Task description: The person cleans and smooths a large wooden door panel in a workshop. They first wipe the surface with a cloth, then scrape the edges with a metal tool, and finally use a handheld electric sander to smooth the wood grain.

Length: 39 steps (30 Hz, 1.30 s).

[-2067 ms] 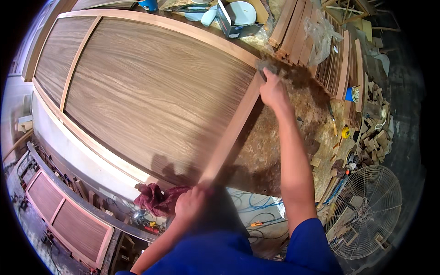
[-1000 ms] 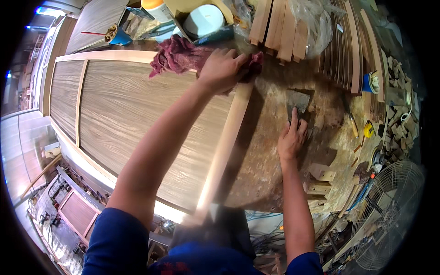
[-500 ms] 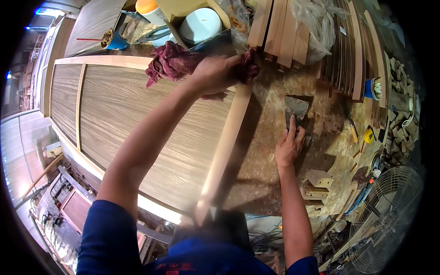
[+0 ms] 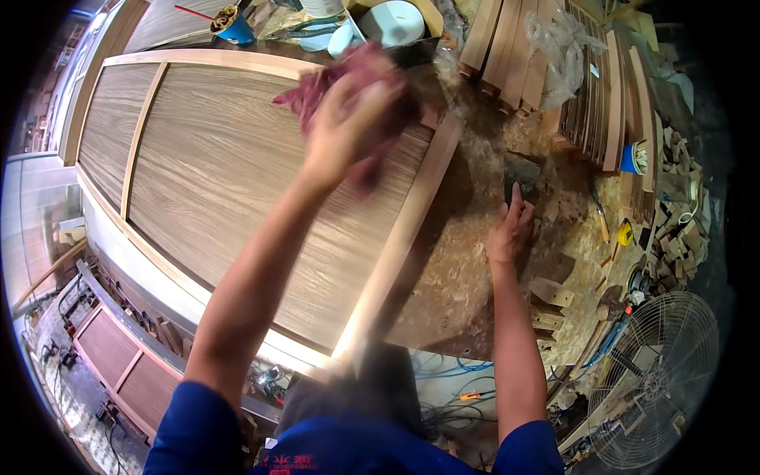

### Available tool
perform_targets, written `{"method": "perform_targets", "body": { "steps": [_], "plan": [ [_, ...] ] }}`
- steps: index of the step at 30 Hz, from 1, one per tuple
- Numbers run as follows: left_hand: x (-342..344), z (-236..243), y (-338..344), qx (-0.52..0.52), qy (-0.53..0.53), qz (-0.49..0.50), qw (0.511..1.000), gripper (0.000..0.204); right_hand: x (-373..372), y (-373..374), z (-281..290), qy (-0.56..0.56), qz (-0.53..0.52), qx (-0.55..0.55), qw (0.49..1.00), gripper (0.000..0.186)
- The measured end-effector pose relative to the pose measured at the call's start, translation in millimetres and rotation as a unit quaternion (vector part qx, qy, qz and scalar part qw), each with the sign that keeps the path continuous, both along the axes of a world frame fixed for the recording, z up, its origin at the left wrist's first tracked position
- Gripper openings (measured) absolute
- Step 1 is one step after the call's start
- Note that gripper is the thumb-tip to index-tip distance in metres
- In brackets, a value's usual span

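Observation:
A crumpled dark red cloth (image 4: 386,119) is bunched in my left hand (image 4: 346,127), both smeared by motion. They are over the far right part of a framed wooden panel (image 4: 261,174), which has pale edge strips and wavy grey-brown grain. Whether the cloth touches the panel cannot be told. To the right, on the stained workbench (image 4: 451,277), my right hand (image 4: 508,229) holds a flat scraper (image 4: 521,176), its index finger stretched along the tool and the other fingers curled. The scraper's wide grey blade points away from me; its handle is hidden under the hand.
Wooden strips (image 4: 514,55) and a clear plastic bag (image 4: 554,55) lie at the back right. A blue cup (image 4: 233,28) and a white round lid (image 4: 392,24) stand at the back. Wood blocks (image 4: 550,293), a yellow tape measure (image 4: 625,233) and a wire-guarded fan (image 4: 653,380) are at right.
My left hand has drawn the cloth nearer and to the left, away from the panel's far corner. My right hand stays on the scraper. The whole view has shifted slightly.

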<state>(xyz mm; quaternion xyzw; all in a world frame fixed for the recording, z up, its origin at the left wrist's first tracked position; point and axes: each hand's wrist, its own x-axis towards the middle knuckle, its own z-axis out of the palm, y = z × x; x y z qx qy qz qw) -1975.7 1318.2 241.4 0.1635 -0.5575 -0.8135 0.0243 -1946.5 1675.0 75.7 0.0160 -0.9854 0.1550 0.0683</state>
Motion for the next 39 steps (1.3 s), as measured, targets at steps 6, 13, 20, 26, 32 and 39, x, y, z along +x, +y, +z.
{"method": "perform_targets", "body": {
  "steps": [6, 13, 20, 26, 32, 39],
  "plan": [
    [324.9, 68.6, -122.8, -0.503, -0.089, -0.033, 0.859, 0.042, 27.4, -9.9, 33.8, 0.061, -0.002, -0.254, 0.965, 0.060],
    [589.9, 121.3, -136.1, -0.005, -0.183, 0.354, 0.917, 0.047, 308.6, -225.3, 213.2, -0.232, 0.464, -0.347, 0.781, 0.060],
    [653.8, 83.3, -176.6, -0.151, -0.289, 0.374, 0.868, 0.026, 452.6, -395.5, 263.5, -0.576, 0.400, -0.288, 0.652, 0.074],
    [707.7, 98.3, -284.3, -0.077, -0.298, 0.483, 0.820, 0.025, 509.9, -542.6, 291.1, -0.571, 0.502, -0.089, 0.644, 0.053],
    [735.4, 37.7, -392.6, -0.019, -0.291, 0.615, 0.733, 0.040, 513.0, -614.6, 282.6, -0.487, 0.504, -0.170, 0.693, 0.039],
    [736.6, 53.7, -553.3, -0.206, -0.249, 0.542, 0.776, 0.030, 384.2, -672.4, 217.1, -0.374, 0.355, -0.267, 0.814, 0.039]
  ]
}}
